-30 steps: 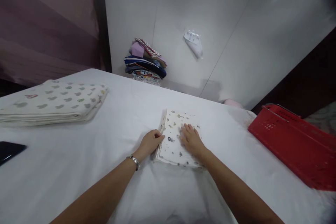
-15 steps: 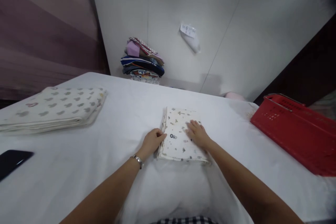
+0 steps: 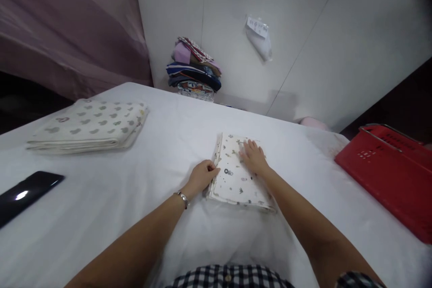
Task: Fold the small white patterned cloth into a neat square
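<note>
A folded white cloth (image 3: 232, 184) with small printed motifs lies on the white-covered table in front of me. My left hand (image 3: 201, 176), with a metal bracelet at the wrist, is at the cloth's left edge, its thumb and fingers pinched on the folded layers there. On the upper right part of the cloth, my right hand (image 3: 254, 157) rests flat with its fingers stretched out. Farther left lies a larger folded cloth (image 3: 97, 121), white with grey prints, which neither hand touches.
A dark phone-like slab (image 3: 32, 193) lies at the left. The red plastic basket (image 3: 388, 175) stands at the right edge. Beyond the table, a stack of folded fabrics (image 3: 195, 69) sits against the wall, and a paper in plastic (image 3: 259, 36) hangs there. A purple curtain (image 3: 77, 22) hangs at left.
My view has shifted, so the surroundings appear farther right. My right hand has slid a little toward the cloth's far edge. The left hand keeps its place at the cloth's left edge.
</note>
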### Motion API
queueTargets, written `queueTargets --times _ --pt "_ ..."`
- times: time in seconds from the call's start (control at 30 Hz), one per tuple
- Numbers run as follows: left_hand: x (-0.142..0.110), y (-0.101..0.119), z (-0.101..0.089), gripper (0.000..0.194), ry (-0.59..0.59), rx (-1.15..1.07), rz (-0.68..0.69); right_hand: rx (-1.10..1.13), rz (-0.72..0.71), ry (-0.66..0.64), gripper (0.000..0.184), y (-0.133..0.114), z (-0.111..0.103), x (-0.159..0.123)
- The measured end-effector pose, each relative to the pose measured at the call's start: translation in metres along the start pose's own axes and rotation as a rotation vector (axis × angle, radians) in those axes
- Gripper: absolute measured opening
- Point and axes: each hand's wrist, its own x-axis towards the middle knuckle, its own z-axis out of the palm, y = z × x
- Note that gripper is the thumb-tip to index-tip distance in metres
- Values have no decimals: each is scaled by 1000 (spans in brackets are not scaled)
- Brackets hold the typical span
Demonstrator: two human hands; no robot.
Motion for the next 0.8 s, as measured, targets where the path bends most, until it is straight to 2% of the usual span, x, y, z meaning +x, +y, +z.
queueTargets --times 0.1,0.3,0.43,0.57,0.7,0.8 --pt "0 -1 0 23 -12 -10 -5 -2 -37 19 62 -5 1 19" --pt "-1 -3 0 20 -24 -13 -12 -27 40 -44 62 -2 8 36" --pt "-1 -3 0 22 -26 18 15 -17 -62 -9 67 -19 5 45" --pt "0 -5 1 22 -10 25 44 -10 -190 -40 66 -37 10 57" --pt "1 -4 0 22 -15 30 42 -16 -208 -58 63 -40 12 61" --pt "1 -2 -1 21 -17 28 33 2 -187 -50 62 -44 9 52"
